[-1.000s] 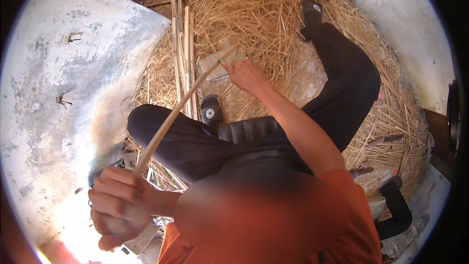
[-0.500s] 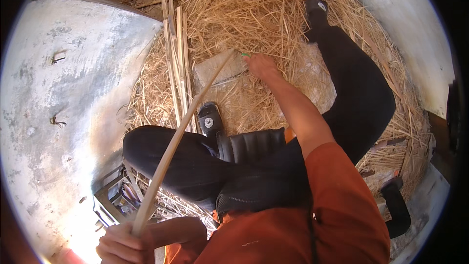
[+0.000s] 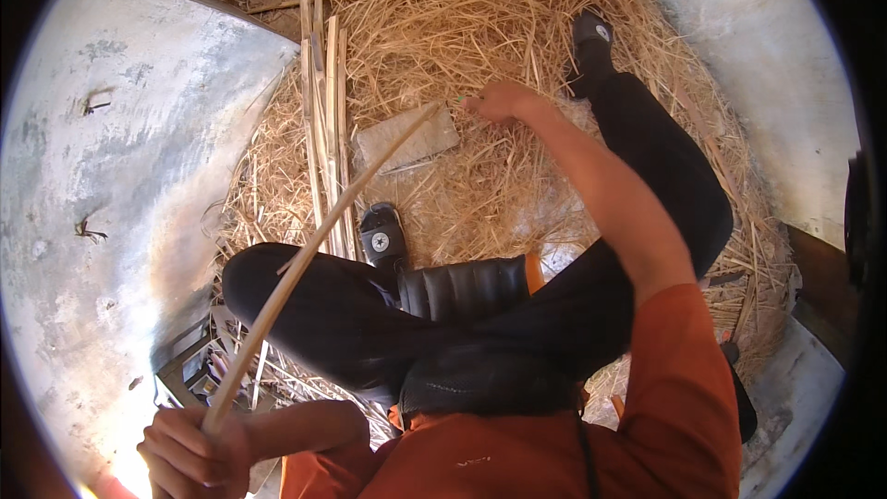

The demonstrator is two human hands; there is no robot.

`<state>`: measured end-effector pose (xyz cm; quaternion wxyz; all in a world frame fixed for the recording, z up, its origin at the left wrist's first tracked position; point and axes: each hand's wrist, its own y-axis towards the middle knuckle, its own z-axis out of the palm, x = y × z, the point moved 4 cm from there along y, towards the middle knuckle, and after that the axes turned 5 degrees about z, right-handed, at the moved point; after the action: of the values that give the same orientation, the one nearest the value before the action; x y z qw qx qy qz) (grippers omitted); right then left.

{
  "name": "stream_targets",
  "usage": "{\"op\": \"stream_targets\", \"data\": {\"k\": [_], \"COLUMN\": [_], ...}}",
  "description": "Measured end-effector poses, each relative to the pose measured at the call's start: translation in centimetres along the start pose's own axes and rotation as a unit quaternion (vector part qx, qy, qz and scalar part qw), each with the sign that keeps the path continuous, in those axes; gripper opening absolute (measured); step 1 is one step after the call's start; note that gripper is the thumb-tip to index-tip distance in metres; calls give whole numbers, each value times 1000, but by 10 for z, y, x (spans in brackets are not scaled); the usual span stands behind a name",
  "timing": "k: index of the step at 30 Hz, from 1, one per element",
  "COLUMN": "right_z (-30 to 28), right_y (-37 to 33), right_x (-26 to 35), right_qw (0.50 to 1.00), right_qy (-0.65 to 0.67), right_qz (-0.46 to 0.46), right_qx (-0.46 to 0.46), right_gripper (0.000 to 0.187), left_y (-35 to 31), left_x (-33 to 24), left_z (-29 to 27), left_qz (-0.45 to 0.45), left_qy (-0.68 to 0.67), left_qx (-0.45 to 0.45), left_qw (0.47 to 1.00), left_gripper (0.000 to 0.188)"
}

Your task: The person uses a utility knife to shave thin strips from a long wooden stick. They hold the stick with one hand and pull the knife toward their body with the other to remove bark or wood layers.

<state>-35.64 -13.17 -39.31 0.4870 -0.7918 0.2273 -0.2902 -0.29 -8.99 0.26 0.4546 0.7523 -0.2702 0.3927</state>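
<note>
My left hand (image 3: pixel 199 448) is closed round the near end of a long pale bamboo strip (image 3: pixel 323 226) at the lower left. The strip slants up and away over my left thigh, its thin far end above a flat grey slab (image 3: pixel 407 139) on the floor. A thin curl sticks out from the strip above the thigh. Just right of the strip's far tip, my right hand (image 3: pixel 502 103) has its fingers curled together. A tiny green spot shows at its fingertips; what it belongs to is too small to tell. The right hand looks apart from the strip.
Loose straw-like shavings (image 3: pixel 453 28) cover the floor. Several long split strips (image 3: pixel 325 120) lie left of the slab. My slippered feet (image 3: pixel 382 233) flank the area, and a black padded piece (image 3: pixel 467 288) lies between my legs. Pale walls (image 3: pixel 139 129) rise at both sides.
My left hand has moved down and left with the strip, drawing it back a little. My right elbow has swung outward to the right. A curl now stands on the strip.
</note>
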Motion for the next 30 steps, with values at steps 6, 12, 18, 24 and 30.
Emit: {"op": "stream_targets", "data": {"k": [6, 12, 18, 24, 30], "right_z": [26, 55, 48, 64, 83], "right_y": [-52, -104, -34, -107, -38], "right_x": [4, 74, 26, 70, -2], "right_qw": [973, 952, 939, 927, 950], "right_qy": [-82, -71, -55, -18, 141], "right_qz": [-136, -212, -133, -334, -64], "right_qx": [-170, -209, -311, -168, -271], "right_gripper": [66, 48, 37, 38, 41], "left_y": [-21, -44, -43, -14, 29], "left_x": [16, 19, 18, 6, -3], "left_z": [34, 27, 19, 7, 6], "left_qz": [-181, -259, -168, -9, 133], "left_qy": [-34, -294, -901, -964, -975], "left_qx": [46, -55, -270, -249, -176], "left_qw": [982, 918, 294, 96, 20], "left_gripper": [30, 33, 36, 38, 41]}}
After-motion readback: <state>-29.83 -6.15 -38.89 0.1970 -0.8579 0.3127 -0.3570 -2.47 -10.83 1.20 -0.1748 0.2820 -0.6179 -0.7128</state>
